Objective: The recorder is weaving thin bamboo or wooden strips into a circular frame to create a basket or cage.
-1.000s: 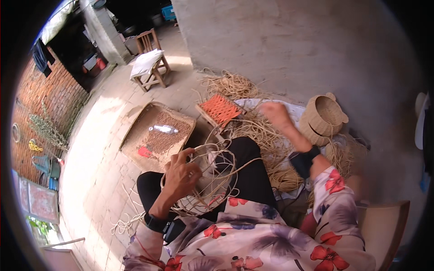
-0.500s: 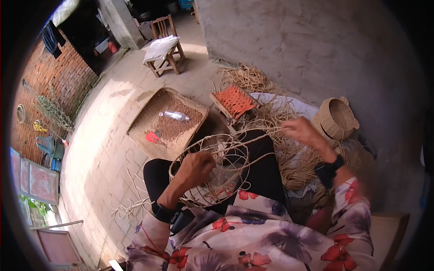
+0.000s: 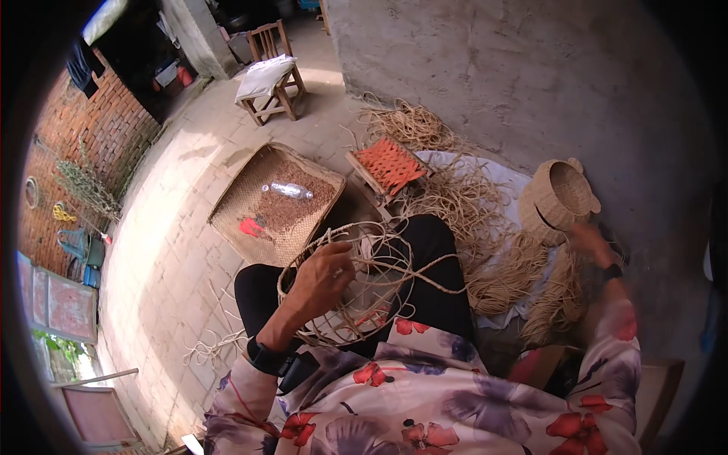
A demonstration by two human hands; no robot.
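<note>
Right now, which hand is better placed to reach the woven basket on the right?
The right hand, I'd judge. Though blurred, it appears right by the lower edge of the woven basket. The left hand is at the open cord work, well farther off.

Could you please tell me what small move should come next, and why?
I would probably bring the right hand over to the loose cord lying across the right thigh: the left hand is at the open cordwork on the lap, while the right hand, blurred, is well away from it, near the woven basket.
</note>
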